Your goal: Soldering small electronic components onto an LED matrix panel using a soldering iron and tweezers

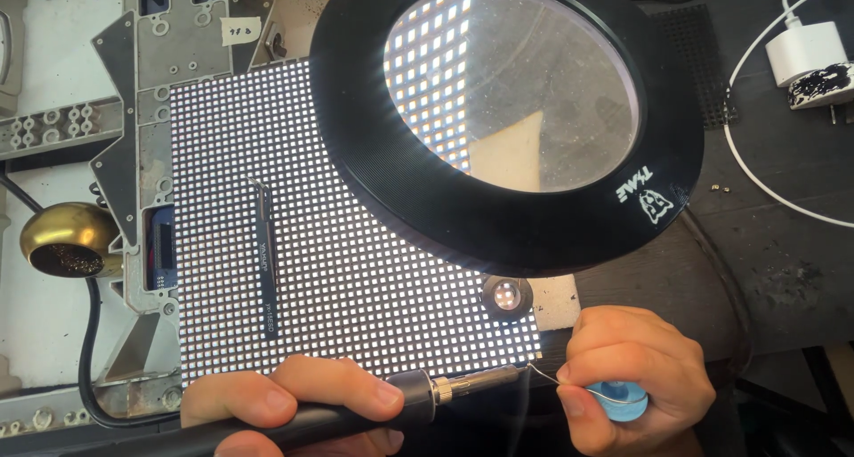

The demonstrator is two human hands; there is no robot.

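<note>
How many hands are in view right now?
2. The left hand grips a soldering iron at bottom centre; the right hand holds solder wire at bottom right.

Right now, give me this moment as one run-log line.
left hand: grips soldering iron | right hand: holds blue solder spool, wire at iron tip | lit LED panel: tweezers on it | magnifier lamp above

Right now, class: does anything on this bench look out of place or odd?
Yes. Black tweezers lie loose on the lit LED panel, well above the soldering iron in the left hand. The right hand pinches solder wire at the iron's tip.
</note>
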